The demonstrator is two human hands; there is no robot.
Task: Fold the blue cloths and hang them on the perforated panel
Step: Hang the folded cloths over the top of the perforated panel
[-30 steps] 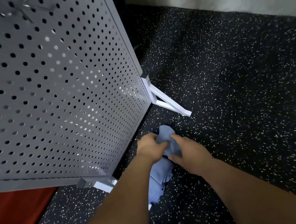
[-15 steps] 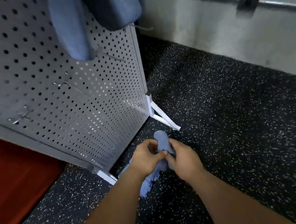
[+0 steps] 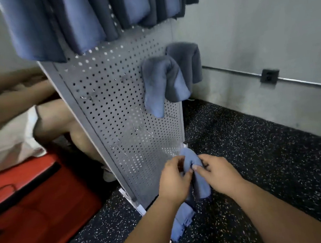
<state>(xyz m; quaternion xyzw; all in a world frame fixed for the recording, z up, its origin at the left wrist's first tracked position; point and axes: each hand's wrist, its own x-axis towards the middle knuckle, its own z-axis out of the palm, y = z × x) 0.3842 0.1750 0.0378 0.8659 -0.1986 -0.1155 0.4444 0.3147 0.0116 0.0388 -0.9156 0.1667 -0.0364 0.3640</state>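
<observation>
Since half a second ago the view has tipped upward, bringing hung cloths and a second person into frame, while both hands stay bunched on one cloth low in the centre.

The left hand (image 3: 173, 178) and right hand (image 3: 219, 174) meet thumb to thumb, their fingers (image 3: 203, 163) curled and pinching the blue cloth (image 3: 191, 158) at its rounded top fold. It is held in the air just in front of the lower edge of the perforated panel (image 3: 124, 116), above the speckled floor (image 3: 262, 159). A loose tail of it hangs below the wrists, toward the bottom centre of the frame. That tail is the first risk. The fold looks only half gathered, so if either pinch eases as the cloth is raised, the layers will likely slide apart and the cloth will open or drop.

Higher up, thin bare hooks (image 3: 90, 94) stand out from the panel and are hard to make out. A bulky, uneven bundle may miss one, or sit lopsided and slip off.

At centre right two hung cloths (image 3: 161, 84) drape close together; reaching past could brush them loose. More blue cloths (image 3: 81, 19) crowd the top edge.

At far left, a seated person (image 3: 10, 104) is close behind the panel beside a red case (image 3: 33, 199). A nudge from there could shake the stand.
</observation>
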